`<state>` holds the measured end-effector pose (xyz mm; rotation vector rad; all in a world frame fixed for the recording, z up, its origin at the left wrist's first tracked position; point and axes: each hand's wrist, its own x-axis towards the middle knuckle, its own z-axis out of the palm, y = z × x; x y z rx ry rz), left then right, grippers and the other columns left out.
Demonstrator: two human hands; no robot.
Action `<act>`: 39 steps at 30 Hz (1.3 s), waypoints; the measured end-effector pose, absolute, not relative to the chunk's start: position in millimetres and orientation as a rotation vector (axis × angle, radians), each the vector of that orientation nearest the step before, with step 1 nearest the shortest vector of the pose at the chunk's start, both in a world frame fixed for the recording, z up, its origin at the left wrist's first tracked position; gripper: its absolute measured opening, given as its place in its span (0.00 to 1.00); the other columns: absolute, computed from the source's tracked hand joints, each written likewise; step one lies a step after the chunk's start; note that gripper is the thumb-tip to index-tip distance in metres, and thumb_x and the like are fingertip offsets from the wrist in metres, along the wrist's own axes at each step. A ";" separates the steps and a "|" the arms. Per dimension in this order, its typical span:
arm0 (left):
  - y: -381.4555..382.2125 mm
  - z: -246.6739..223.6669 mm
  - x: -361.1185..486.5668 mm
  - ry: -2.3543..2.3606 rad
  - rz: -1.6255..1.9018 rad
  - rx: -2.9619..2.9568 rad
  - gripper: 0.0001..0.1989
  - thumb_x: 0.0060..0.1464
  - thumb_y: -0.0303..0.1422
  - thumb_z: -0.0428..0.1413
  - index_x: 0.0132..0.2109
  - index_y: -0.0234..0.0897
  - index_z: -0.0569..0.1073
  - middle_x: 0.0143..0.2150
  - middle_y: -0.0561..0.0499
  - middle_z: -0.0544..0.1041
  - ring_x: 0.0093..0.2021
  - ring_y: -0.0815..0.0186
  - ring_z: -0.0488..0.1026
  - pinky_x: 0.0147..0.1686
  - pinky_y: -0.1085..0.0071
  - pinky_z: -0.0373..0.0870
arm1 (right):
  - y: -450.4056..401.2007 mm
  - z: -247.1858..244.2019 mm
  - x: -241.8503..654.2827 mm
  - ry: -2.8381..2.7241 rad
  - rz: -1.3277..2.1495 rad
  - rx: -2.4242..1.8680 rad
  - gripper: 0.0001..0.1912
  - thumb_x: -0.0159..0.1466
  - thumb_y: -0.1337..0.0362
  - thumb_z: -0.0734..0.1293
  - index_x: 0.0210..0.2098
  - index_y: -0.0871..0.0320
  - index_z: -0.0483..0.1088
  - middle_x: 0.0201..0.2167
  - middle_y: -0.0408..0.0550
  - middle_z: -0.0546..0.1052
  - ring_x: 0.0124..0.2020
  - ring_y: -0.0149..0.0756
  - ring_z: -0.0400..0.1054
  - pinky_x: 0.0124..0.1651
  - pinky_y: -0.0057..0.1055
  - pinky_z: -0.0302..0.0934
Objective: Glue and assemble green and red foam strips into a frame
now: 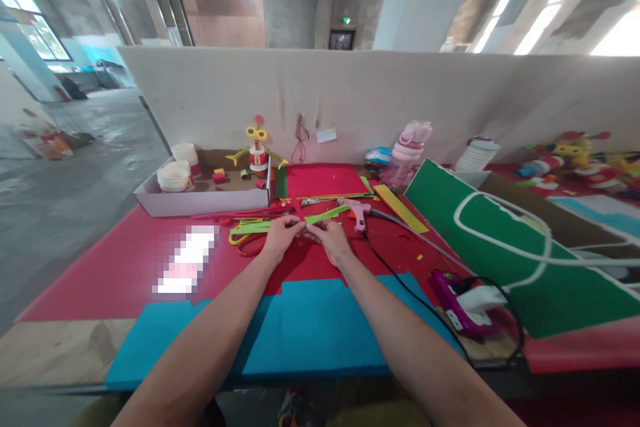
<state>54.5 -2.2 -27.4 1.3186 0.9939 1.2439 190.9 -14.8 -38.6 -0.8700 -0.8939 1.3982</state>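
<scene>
Red-topped counter [115, 260] lies beneath; the left hand [283, 235] seems to pinch a red strip [295, 203] rising beyond its fingertips. The right hand [329, 237] meets it, grip unclear; snagging the nearby cord [395, 271] could swing the glue gun [358, 211] into those fingers.

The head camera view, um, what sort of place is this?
Probably a handicraft workshop, judging by the glue gun, the green strips by the hands and the toy figure standing at the back.
</scene>
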 end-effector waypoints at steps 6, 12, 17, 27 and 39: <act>-0.8 -29.8 54.3 0.970 1.233 1.314 0.12 0.41 0.39 0.63 0.28 0.33 0.75 0.23 0.53 0.73 0.23 0.72 0.66 0.25 0.75 0.64 | -16.8 -34.1 191.6 -0.872 1.471 -0.773 0.15 0.45 0.61 0.76 0.28 0.58 0.70 0.26 0.44 0.78 0.31 0.39 0.76 0.44 0.41 0.71; -0.6 -32.1 54.3 0.946 1.234 1.282 0.13 0.39 0.38 0.65 0.27 0.32 0.74 0.22 0.53 0.72 0.22 0.72 0.66 0.24 0.75 0.64 | -19.5 -32.4 191.2 -0.880 1.454 -0.765 0.18 0.44 0.58 0.77 0.31 0.56 0.70 0.25 0.40 0.77 0.29 0.34 0.74 0.42 0.37 0.71; -0.6 -34.5 54.7 0.904 1.269 1.274 0.12 0.38 0.36 0.65 0.29 0.32 0.76 0.24 0.51 0.74 0.23 0.71 0.68 0.25 0.74 0.66 | -19.9 -33.9 189.8 -0.895 1.433 -0.790 0.19 0.44 0.58 0.77 0.31 0.57 0.70 0.25 0.40 0.77 0.28 0.32 0.74 0.40 0.35 0.71; -1.8 -36.9 53.3 0.842 1.244 1.231 0.14 0.39 0.37 0.65 0.31 0.31 0.76 0.25 0.49 0.76 0.24 0.70 0.70 0.27 0.72 0.67 | -16.2 -40.1 190.5 -0.900 1.362 -0.887 0.18 0.45 0.59 0.77 0.34 0.59 0.73 0.26 0.42 0.77 0.26 0.29 0.72 0.37 0.30 0.71; -7.9 -26.6 56.1 0.843 1.250 1.216 0.15 0.39 0.34 0.64 0.36 0.34 0.74 0.28 0.51 0.76 0.26 0.70 0.70 0.29 0.73 0.67 | -13.5 -42.1 191.3 -0.842 1.377 -0.862 0.18 0.44 0.60 0.77 0.32 0.59 0.72 0.27 0.43 0.77 0.28 0.32 0.74 0.42 0.34 0.72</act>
